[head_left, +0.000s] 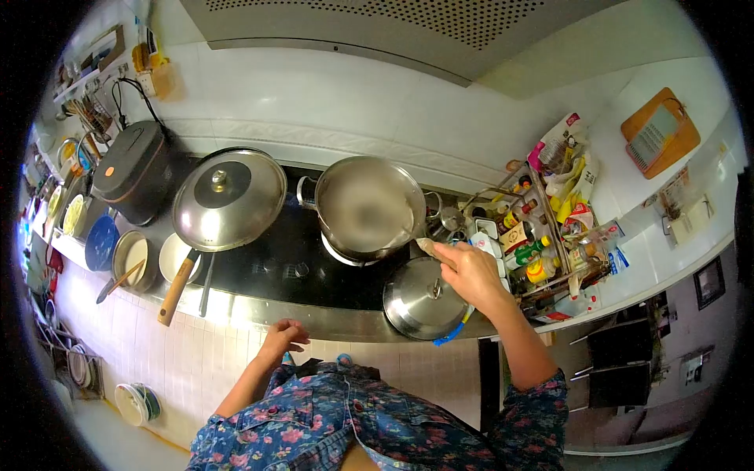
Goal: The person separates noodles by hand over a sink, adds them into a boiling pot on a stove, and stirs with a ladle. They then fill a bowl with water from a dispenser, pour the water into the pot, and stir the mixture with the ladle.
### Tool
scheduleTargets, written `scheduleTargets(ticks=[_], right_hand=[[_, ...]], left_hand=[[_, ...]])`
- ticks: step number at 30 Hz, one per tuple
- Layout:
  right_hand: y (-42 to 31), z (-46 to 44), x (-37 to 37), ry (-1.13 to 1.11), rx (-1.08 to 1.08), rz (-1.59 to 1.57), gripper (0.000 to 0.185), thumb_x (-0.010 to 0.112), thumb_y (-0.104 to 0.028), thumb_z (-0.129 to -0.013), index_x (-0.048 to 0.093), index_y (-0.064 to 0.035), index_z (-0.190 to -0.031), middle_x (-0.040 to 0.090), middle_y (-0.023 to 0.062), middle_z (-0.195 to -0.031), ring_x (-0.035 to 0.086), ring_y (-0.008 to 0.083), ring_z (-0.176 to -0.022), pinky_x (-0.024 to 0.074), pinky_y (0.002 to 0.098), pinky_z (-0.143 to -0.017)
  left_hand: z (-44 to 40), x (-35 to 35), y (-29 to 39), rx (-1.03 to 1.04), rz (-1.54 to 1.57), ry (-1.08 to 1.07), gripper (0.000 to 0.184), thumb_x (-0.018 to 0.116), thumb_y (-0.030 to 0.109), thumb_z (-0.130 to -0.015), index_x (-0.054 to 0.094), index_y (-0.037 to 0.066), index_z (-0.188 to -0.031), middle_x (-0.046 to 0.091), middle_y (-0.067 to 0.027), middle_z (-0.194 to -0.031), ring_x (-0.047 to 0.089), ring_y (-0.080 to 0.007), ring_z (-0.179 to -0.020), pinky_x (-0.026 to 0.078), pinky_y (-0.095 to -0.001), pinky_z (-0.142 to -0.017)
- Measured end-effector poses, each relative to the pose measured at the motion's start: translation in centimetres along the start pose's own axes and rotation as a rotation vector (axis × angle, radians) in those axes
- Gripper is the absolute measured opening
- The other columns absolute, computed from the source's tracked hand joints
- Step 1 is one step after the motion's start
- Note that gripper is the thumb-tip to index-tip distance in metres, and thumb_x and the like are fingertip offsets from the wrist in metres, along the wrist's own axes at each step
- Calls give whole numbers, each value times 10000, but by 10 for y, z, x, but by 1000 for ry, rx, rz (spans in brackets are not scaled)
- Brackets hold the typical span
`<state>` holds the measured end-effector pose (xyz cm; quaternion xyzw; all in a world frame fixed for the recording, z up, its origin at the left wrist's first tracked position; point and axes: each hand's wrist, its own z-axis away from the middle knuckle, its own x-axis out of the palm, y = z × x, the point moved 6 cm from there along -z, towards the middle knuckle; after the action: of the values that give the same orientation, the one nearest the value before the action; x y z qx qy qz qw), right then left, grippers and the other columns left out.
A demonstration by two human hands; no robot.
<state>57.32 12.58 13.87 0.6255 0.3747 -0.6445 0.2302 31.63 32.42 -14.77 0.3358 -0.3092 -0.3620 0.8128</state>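
My right hand [471,271] is closed around a pale, wood-coloured handle [426,246] beside the near right rim of the steel pot [303,193]. Whatever the handle belongs to is hard to make out; the pot's inside looks cloudy and blurred. Just below that hand lies a domed steel lid [416,302] with a knob. My left hand [285,339] hangs in front of the counter edge, holding nothing, its fingers loosely bent and apart. Left of the pot, a wok [181,286] with a wooden handle sits under a large steel lid [250,196].
A dark rice cooker [133,169] stands at the left, near a blue bowl [101,243] and a white bowl [171,257]. Several sauce bottles [528,251] crowd a rack at the right. Overhead is the range hood [338,43]. A cutting board [679,129] hangs on the right wall.
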Motion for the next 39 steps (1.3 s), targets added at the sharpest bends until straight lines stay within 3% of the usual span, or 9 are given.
scheduleTargets(ticks=[7,10,11,23,29,33,36,39], right_hand=[[-10,-17,29,-108,-159,110,352,604,-106,-759,617,-136,-1110,589,126,-804,600,307,-708,486,412,-630],[-11,-28,46,-114,-155,86,380,528,-97,-793,598,-195,-1154,599,159,-811,608,338,-706,488,438,-622],[-9,-33,54,-95,-156,100,374,590,-112,-781,585,-148,-1154,587,142,-810,604,324,-692,487,426,-614],[6,-94,104,28,-10,292,446,556,-83,-756,554,-130,-1200,589,194,-848,620,345,-670,498,429,-593],[9,-83,84,-61,94,331,394,543,-72,-751,590,-109,-1140,610,190,-824,623,339,-708,502,427,-635],[3,-74,63,-209,95,288,356,551,-91,-763,606,-81,-1114,648,162,-802,631,305,-806,498,422,-709],[-9,-66,36,-90,-40,-3,208,565,-126,-741,647,9,-877,638,199,-765,631,357,-743,499,439,-659],[-5,-71,33,-284,116,-259,183,586,-141,-768,651,21,-824,642,159,-714,612,275,-591,478,369,-554]], left_hand=[[2,20,-10,2,31,9,249,537,225,-887,528,16,-1023,635,-118,-899,648,-211,-781,522,-308,-636],[8,18,-11,-16,43,24,243,535,226,-888,532,22,-1020,634,-112,-893,645,-207,-780,518,-303,-634],[8,16,-9,-22,41,26,240,534,226,-888,533,25,-1019,634,-110,-891,643,-205,-780,517,-302,-632],[-8,-13,24,-6,1,-13,216,516,169,-867,521,18,-1021,633,-99,-873,637,-196,-775,508,-308,-634],[-15,-21,24,-37,10,-44,210,515,161,-864,511,24,-1023,635,-104,-870,638,-201,-775,504,-316,-643],[-23,-21,19,-47,13,-80,207,512,155,-864,509,28,-1028,637,-112,-871,640,-204,-769,503,-312,-638],[-27,-19,18,-49,21,-98,208,511,155,-866,510,29,-1031,638,-114,-871,640,-203,-765,502,-310,-632],[-28,-17,17,-46,23,-102,211,512,158,-867,512,28,-1033,638,-113,-869,640,-201,-763,502,-306,-624]])
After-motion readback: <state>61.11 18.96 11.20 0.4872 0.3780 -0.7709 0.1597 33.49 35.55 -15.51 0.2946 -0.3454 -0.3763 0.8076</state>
